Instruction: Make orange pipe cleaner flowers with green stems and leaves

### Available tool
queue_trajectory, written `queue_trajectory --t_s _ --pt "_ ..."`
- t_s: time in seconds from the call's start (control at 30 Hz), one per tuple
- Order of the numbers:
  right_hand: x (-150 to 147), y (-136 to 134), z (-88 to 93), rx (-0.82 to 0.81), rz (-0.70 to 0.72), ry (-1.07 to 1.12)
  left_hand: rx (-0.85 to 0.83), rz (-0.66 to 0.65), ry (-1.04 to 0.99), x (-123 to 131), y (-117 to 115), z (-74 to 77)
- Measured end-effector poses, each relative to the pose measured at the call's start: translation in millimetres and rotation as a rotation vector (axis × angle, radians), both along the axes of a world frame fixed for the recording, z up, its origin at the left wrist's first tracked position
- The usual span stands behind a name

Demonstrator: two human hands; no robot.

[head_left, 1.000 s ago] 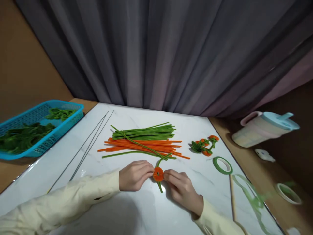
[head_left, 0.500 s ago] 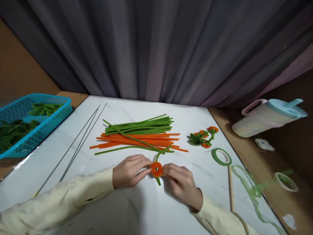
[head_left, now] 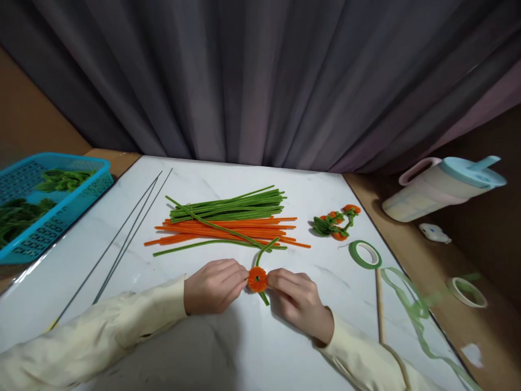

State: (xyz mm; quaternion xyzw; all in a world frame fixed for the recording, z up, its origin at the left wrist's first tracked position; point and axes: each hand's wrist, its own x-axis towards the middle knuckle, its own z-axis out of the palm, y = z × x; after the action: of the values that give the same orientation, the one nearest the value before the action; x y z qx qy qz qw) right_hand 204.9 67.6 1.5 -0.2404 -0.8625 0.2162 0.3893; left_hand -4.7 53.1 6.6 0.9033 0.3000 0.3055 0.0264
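Between my two hands is a small round orange pipe-cleaner flower point(head_left: 257, 279) with a hole in its middle. Green pipe-cleaner ends point(head_left: 264, 251) stick out above and below it. My left hand point(head_left: 216, 287) pinches the flower's left edge, and my right hand point(head_left: 300, 302) pinches its right edge. Just beyond lie a bundle of orange pipe cleaners point(head_left: 220, 230) and, behind that, a bundle of green pipe cleaners point(head_left: 232, 207). One loose green pipe cleaner point(head_left: 195, 247) rests in front of the bundles.
On the right are a finished-looking flower cluster point(head_left: 336, 222), a roll of green tape point(head_left: 365, 254), a wooden stick point(head_left: 380, 307), loose green ribbon point(head_left: 411, 312) and a tumbler point(head_left: 431, 190). Thin wires point(head_left: 126, 239) and a blue basket point(head_left: 77, 209) with green pieces are on the left.
The view has shifted slightly. My left fingers have closed in more on the flower's edge, and its centre hole looks smaller. Both hands stay on the flower.
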Motion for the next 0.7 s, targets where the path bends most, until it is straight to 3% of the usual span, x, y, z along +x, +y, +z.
queue_trajectory --t_s 0.7 --pt "0.6 0.4 -0.8 -0.049 0.020 -0.011 -0.014 -0.105 0.122 -3.8 -4.3 -2.1"
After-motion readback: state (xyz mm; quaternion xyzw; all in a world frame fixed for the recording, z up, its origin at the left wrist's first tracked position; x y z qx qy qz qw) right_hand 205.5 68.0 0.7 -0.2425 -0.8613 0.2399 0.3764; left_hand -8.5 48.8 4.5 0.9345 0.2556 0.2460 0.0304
